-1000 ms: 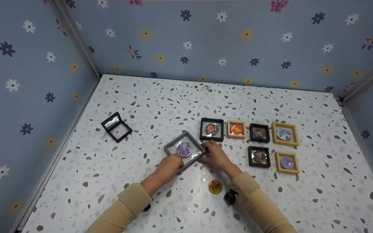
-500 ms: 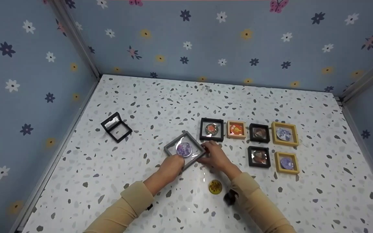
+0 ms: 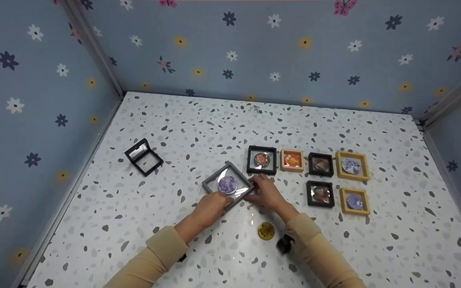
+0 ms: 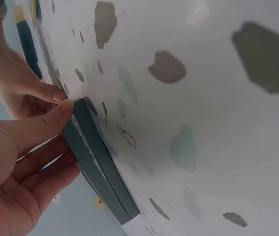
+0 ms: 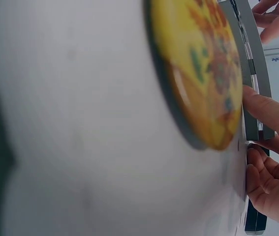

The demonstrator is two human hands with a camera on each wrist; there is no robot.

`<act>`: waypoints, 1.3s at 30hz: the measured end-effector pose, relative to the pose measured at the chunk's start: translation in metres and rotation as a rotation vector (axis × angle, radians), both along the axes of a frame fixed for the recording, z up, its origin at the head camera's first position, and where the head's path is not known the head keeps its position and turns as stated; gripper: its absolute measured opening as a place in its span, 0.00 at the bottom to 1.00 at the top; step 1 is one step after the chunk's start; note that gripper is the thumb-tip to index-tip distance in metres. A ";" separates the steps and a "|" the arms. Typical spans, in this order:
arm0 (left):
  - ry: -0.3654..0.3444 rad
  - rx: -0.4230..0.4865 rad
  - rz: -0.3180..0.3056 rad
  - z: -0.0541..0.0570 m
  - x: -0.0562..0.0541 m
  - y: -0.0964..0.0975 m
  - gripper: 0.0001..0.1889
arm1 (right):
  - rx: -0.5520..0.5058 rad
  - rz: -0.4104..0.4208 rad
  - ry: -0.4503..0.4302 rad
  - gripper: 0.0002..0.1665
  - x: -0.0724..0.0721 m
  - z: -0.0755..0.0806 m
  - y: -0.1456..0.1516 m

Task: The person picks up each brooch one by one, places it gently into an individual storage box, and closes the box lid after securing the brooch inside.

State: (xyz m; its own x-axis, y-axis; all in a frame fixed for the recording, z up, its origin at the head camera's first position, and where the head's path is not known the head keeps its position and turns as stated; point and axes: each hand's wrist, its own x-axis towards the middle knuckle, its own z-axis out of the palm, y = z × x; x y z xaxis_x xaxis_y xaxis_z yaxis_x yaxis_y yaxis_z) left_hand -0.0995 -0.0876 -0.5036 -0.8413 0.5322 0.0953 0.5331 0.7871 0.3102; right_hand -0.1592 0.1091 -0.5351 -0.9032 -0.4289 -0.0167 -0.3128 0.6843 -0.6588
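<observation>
A grey display frame (image 3: 216,173) with clear film stands turned cornerwise on the table, a purple-patterned round disc (image 3: 227,185) held in its middle. My left hand (image 3: 208,210) pinches its lower-left side; in the left wrist view the thumb (image 4: 55,118) presses the frame's end and the other fingers lie against its outer face. At the right corner my right hand (image 3: 268,195) grips the frame, thumb on one side, fingers round the other. In the right wrist view a thin seam runs between the frame's two halves. A glossy yellow domed disc (image 5: 203,73) lies nearer me.
Right of the hands lie a black frame (image 3: 262,172), a peach frame (image 3: 292,169), and several more black and yellow frames, each with a round disc inside. A small black frame (image 3: 154,169) stands hinged open at the left. Flowered panels (image 3: 230,48) enclose the table.
My left hand shifts slightly along the frame's lower edge, its fingers now over the film near the disc. The right hand and the frame stay almost in place.
</observation>
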 end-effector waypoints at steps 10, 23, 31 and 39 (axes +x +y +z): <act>0.128 -0.019 -0.025 -0.006 0.001 0.000 0.08 | 0.000 0.009 0.004 0.24 -0.002 -0.001 -0.001; 0.152 -0.087 -0.089 -0.005 -0.001 -0.001 0.05 | 0.024 0.024 0.005 0.26 -0.002 -0.001 -0.002; 0.081 0.029 -0.061 -0.005 0.004 -0.007 0.03 | 0.020 0.046 -0.015 0.31 0.000 0.004 0.001; 0.012 0.092 0.012 0.005 0.002 -0.018 0.09 | 0.015 0.084 0.129 0.26 0.005 0.011 -0.001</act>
